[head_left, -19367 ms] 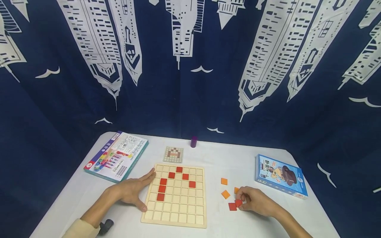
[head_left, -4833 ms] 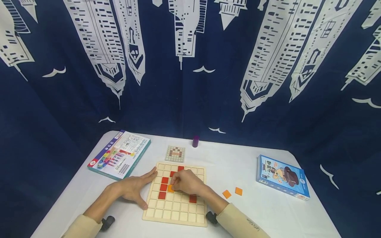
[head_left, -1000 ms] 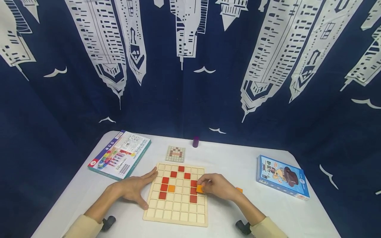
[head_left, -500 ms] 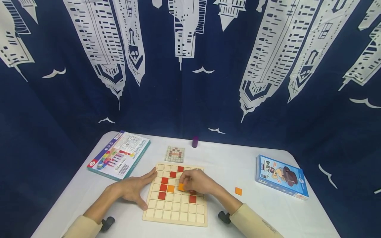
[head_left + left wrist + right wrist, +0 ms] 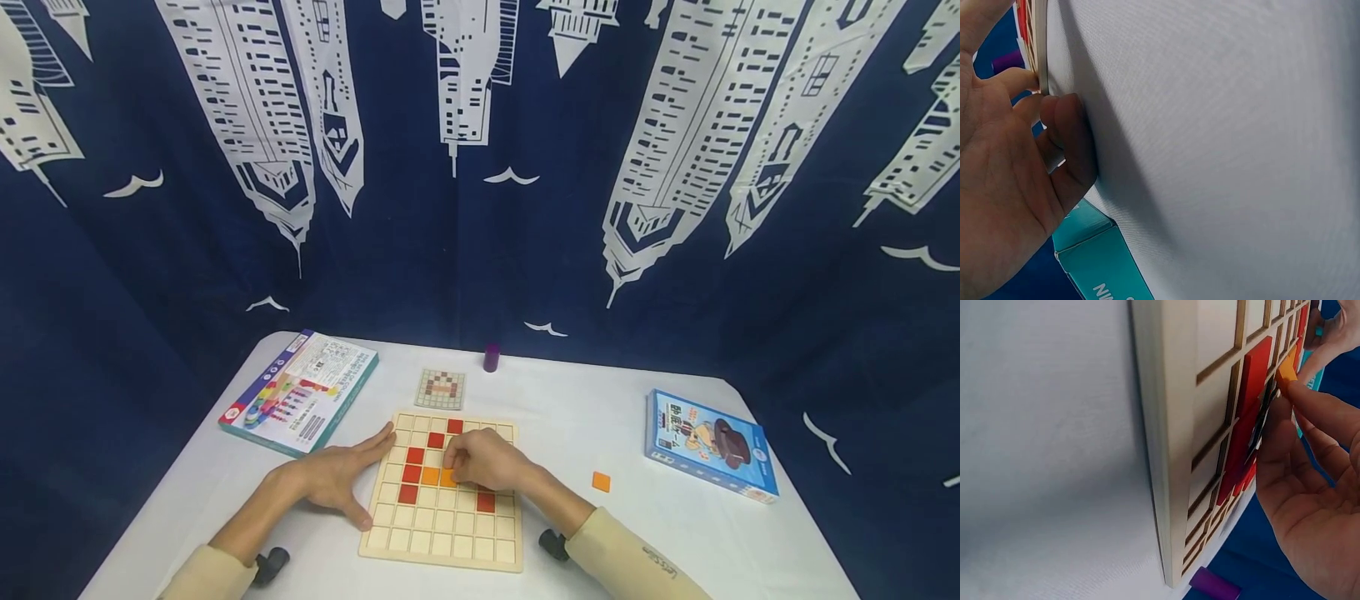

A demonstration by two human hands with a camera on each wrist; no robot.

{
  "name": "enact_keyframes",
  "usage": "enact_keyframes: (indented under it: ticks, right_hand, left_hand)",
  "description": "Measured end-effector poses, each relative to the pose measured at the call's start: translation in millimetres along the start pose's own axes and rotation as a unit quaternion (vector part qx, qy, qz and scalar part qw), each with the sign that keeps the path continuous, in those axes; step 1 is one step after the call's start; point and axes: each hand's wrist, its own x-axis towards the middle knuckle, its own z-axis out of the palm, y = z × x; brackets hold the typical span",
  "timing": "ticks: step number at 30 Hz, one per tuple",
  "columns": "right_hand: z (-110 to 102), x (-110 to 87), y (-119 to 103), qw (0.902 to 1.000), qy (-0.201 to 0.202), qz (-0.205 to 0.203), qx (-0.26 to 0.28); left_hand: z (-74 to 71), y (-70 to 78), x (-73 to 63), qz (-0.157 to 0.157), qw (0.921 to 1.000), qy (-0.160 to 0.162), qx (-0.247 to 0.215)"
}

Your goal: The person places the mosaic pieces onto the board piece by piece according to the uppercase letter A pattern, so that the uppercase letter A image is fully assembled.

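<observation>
A wooden grid board [image 5: 441,545] lies on the table with red tiles [image 5: 411,474] set in several of its cells. My right hand [image 5: 491,462] reaches over the board and pinches an orange square tile [image 5: 447,478] between thumb and fingertips. That tile is at the cell just right of another orange tile [image 5: 430,476]. In the right wrist view the pinched orange tile [image 5: 1285,372] looks tilted against the grid. My left hand [image 5: 330,477] rests along the board's left edge, fingers and thumb spread. My right hand hides some red tiles in the head view.
One loose orange tile [image 5: 602,482] lies right of the board. Behind the board are a small pattern card [image 5: 440,389] and a purple cylinder [image 5: 491,358]. A flat game box [image 5: 303,392] stands at the left, a blue box [image 5: 708,446] at the right.
My right hand has carried the orange tile leftward across the board to beside the other orange one. Since the oldest frame, more red tiles have gone onto the board. My left hand stays put.
</observation>
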Motion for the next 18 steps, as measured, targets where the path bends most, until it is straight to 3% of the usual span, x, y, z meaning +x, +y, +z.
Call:
enact_keyframes:
  ticks: [18]
  right_hand:
    - [2.6,0.3,-1.9,0.9985,0.006,-0.005,-0.054]
  left_hand:
    - [-0.2,0.6,0.5,-0.006,1.0,-0.001,-0.001]
